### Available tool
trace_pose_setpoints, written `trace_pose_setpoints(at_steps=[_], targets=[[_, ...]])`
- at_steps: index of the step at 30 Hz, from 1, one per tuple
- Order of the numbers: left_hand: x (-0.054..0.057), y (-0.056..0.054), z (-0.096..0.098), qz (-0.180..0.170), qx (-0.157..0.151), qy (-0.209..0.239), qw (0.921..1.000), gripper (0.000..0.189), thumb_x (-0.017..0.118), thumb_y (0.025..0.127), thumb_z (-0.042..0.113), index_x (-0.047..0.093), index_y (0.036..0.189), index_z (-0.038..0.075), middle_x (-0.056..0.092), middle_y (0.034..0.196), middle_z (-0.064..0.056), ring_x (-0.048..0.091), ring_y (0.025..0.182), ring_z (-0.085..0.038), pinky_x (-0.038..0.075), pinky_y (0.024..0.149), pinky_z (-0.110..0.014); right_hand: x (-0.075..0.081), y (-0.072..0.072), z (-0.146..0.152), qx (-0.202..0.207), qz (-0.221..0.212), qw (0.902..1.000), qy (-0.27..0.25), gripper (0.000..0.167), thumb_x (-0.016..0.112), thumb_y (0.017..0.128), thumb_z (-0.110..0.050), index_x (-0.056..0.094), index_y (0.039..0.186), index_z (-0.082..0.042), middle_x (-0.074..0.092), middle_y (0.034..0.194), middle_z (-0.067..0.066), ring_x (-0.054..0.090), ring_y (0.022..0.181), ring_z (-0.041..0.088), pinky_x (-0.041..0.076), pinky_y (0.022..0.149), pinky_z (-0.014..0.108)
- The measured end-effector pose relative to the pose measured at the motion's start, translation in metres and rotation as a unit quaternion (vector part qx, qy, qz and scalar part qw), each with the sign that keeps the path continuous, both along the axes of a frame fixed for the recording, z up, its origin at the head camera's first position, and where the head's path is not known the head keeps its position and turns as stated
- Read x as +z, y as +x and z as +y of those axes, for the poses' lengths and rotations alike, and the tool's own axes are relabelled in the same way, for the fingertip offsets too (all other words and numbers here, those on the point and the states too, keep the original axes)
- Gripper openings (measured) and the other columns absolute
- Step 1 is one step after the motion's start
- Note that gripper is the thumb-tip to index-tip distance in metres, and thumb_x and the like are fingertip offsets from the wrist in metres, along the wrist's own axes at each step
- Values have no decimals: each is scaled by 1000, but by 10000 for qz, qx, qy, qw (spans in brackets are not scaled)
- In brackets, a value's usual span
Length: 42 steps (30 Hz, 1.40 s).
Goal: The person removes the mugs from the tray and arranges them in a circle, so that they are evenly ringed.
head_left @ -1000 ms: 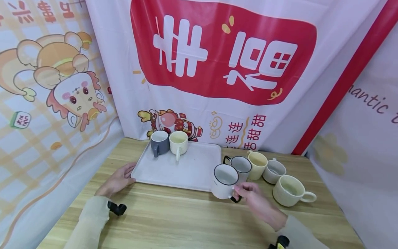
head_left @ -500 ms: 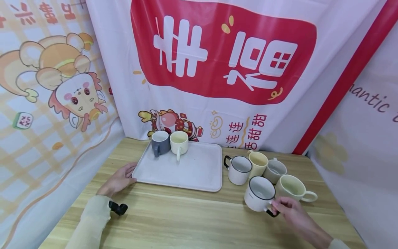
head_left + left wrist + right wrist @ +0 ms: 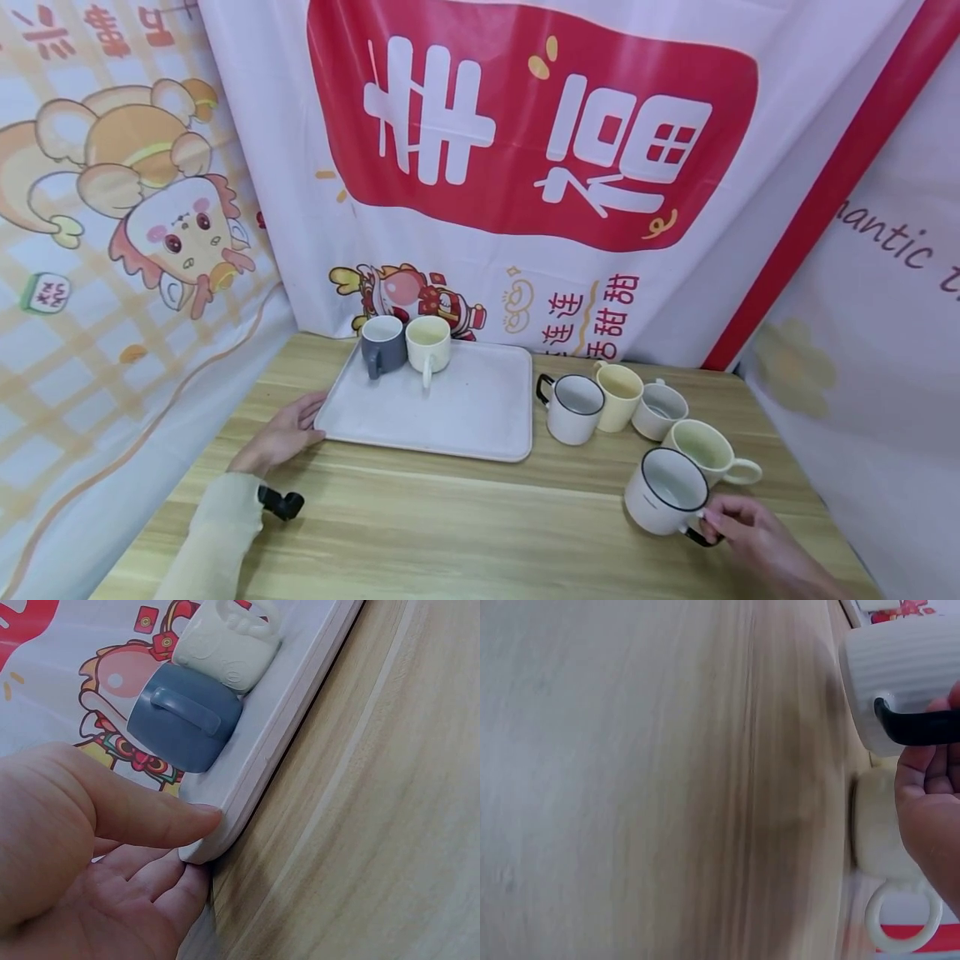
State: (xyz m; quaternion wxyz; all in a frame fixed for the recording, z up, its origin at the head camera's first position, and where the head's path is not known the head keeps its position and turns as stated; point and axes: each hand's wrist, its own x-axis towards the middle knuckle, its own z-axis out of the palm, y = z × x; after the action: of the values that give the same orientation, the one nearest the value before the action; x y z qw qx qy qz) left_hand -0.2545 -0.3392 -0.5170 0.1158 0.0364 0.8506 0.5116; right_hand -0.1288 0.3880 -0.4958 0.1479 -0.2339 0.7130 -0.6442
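My right hand (image 3: pixel 757 533) pinches the black handle (image 3: pixel 922 727) of a white enamel-style mug with a dark rim (image 3: pixel 663 500). This mug is upright at the right front, just before a cream mug (image 3: pixel 693 450); I cannot tell if its base touches the table. My left hand (image 3: pixel 277 433) holds the near left corner of a pale tray (image 3: pixel 450 417), thumb over the rim and fingers at the side, as the left wrist view shows. On the tray's far left stand a blue-grey mug (image 3: pixel 184 724) and a cream-white mug (image 3: pixel 225 641).
Right of the tray stand another white mug with a black handle (image 3: pixel 573 417), a yellow mug (image 3: pixel 618 404) and a low pale-grey cup (image 3: pixel 660 412). A printed curtain (image 3: pixel 420 242) hangs behind the wooden table (image 3: pixel 450 517).
My right hand has carried the dark-rimmed mug from beside the tray's near right corner rightward and toward me, in front of the cream mug. My left hand stays at the tray.
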Motion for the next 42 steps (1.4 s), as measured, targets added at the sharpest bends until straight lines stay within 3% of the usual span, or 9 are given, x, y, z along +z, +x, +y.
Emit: trace_pose_setpoints(at_steps=[12,24,28,31,34,37,42], targets=[[0,-1,0,-29,15,-55,10000,79,57,99,-7,13,165,-9,15,172,-34,21,159,-52,27,131,-59,-17,-1,22,363,-27,9981,-494,31,28,107,13,57,97,12,66,97,0,61,94,18,46,76,31],[0,1,1,23,-4,-57,10000,79,57,99,-7,12,165,-10,15,172,-35,20,158,-53,26,130,-58,-18,-1,24,432,-334,9957,-744,32,27,109,10,58,101,12,69,102,-8,63,96,13,48,81,27],[0,2,1,18,-9,-41,10000,79,57,99,-7,13,165,-10,14,172,-35,20,158,-53,26,131,-59,-13,-1,26,291,-381,9984,-286,31,29,110,7,59,103,14,70,103,-9,65,99,9,51,85,21],[0,2,1,16,-19,-32,10000,79,57,99,-7,13,164,-10,14,172,-35,20,158,-53,26,131,-59,-2,1,32,-134,-313,9975,613,33,33,112,0,64,111,13,73,108,-14,65,102,-2,51,86,12],[0,2,1,27,-20,-30,10000,79,57,99,-8,13,164,-10,15,171,-35,21,158,-53,26,130,-59,15,1,36,-788,137,9828,1667,32,39,113,-6,67,118,10,76,111,-13,67,105,-4,55,87,12],[1,2,1,45,-35,-25,10000,79,57,99,-7,12,164,-11,15,171,-36,21,158,-54,27,130,-58,37,0,34,-1603,586,9496,2631,30,47,112,-14,68,123,5,78,111,-12,68,103,-6,58,84,14],[2,3,1,52,-60,9,10000,79,57,99,-8,12,164,-11,14,171,-36,20,158,-54,26,130,-59,74,-10,21,-2087,1346,9205,3018,27,61,107,-15,70,128,-1,77,114,-14,67,102,-10,57,81,10]])
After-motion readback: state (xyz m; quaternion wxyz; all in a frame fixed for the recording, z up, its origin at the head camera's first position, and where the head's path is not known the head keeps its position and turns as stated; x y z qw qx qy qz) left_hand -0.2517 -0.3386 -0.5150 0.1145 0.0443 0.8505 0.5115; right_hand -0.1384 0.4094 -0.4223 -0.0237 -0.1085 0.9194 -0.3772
